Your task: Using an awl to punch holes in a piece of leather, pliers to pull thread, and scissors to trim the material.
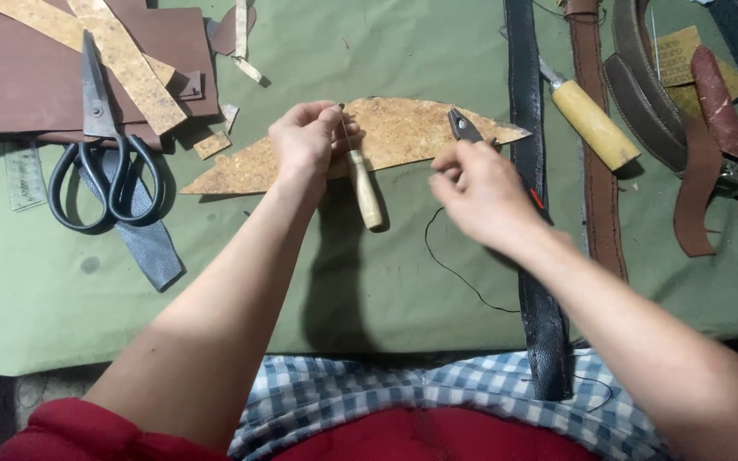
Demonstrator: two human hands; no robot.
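We are at the stitching step on the curved cork-textured piece [386, 137], which lies flat on the green table [386, 282] directly ahead of us. Our left hand [307, 141] is closed in a pinch over the upper edge of the piece, fingertips bunched around what looks like a thin needle; the wooden-handled awl [366, 188] lies just below that hand, its shaft running up toward the pinch. Our right hand [480, 192] is curled loosely shut around the small pliers [465, 126], whose dark tip rests over the right part of the piece. A black thread [454, 271] trails from under the right hand down across the table. We judge that the next move calls for a firm grip with the pliers on the needle while the left hand keeps the piece steady. The black scissors [100, 162] lie well apart to the left
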